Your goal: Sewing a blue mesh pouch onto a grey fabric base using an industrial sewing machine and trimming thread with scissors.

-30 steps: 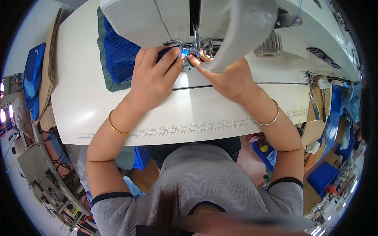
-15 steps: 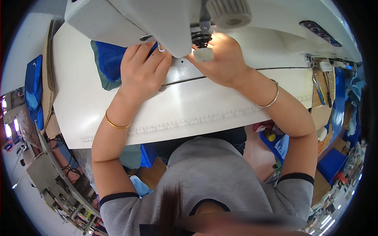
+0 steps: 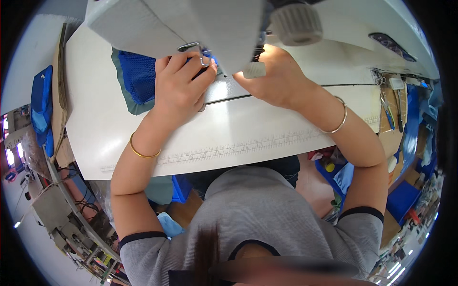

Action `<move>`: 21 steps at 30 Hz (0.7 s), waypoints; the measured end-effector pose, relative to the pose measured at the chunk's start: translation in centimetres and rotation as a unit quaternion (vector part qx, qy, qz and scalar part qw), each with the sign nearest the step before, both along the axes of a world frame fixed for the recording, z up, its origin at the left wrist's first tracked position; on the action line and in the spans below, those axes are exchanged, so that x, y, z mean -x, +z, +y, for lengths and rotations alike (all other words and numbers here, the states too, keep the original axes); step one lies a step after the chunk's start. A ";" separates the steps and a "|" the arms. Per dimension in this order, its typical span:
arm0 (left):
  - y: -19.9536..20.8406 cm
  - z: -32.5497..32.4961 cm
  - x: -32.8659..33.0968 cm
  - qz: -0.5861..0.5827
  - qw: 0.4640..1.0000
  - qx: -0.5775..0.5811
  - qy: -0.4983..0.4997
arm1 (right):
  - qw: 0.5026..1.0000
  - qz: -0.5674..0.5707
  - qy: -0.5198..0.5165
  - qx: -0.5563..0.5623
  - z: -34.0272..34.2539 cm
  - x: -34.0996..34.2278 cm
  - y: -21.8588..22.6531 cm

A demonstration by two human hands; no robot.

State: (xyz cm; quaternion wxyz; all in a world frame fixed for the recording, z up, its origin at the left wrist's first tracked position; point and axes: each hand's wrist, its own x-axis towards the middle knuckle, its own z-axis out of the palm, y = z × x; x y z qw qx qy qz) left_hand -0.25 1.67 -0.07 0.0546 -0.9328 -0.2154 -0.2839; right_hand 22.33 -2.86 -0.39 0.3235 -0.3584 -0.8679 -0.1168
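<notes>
Blue mesh fabric with a grey-green edging [image 3: 137, 78] lies on the white sewing table [image 3: 229, 128], left of the needle area. My left hand [image 3: 182, 90] is closed on this fabric, its fingers bent and bunched near a bent wire guide [image 3: 202, 59]. More blue cloth shows just past those fingertips. Above both hands looms the white sewing machine head [image 3: 224, 28], with a ribbed grey knob [image 3: 296, 24]. My right hand [image 3: 274, 78] reaches behind a small white knob [image 3: 254, 70] under the lamp's glow; its fingers are hidden by the machine.
A printed ruler strip [image 3: 238, 146] runs along the table's front. At the right end lie scissors [image 3: 387, 107] and other small tools on cardboard [image 3: 398, 95]. Blue cloth pieces [image 3: 42, 105] hang beyond the left edge. A blue bin [image 3: 334, 176] stands below the table at right.
My left hand and the blue mesh fabric have shifted slightly right and toward me. The right hand has moved a little to the right in the picture. The machine head also appears farther right.
</notes>
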 end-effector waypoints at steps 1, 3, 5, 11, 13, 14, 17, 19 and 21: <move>0.0 -0.1 0.0 -0.003 1.000 -0.001 0.007 | 0.999 -0.019 -0.008 0.035 -0.3 -0.1 0.1; 0.1 -0.3 -0.1 -0.023 0.999 0.000 0.024 | 0.997 -0.042 -0.007 0.069 -0.3 -0.3 -0.3; 0.1 -0.5 0.0 -0.025 0.999 0.015 0.030 | 0.996 0.021 -0.024 0.078 -0.3 0.1 -0.8; -0.1 -0.3 0.1 -0.025 0.999 0.015 0.013 | 0.995 -0.047 -0.070 0.058 -0.3 -0.2 -0.9; -0.1 -0.4 -0.2 -0.026 1.000 0.002 0.017 | 0.995 -0.045 -0.055 0.064 -0.2 -0.5 -0.7; 0.0 -0.4 -0.2 -0.019 1.000 0.002 0.023 | 0.996 -0.026 -0.066 0.060 -0.2 -0.4 -0.9; -0.2 -0.4 -0.4 -0.016 0.999 -0.003 0.032 | 0.996 -0.052 -0.062 0.048 0.1 -0.6 -0.8; -0.3 -0.5 -0.5 -0.020 0.999 -0.008 0.037 | 0.995 -0.065 -0.071 0.033 0.2 -0.6 -0.7; -0.4 -0.5 -0.4 -0.028 0.998 -0.024 0.046 | 0.994 -0.078 -0.076 0.019 0.1 -0.5 -0.5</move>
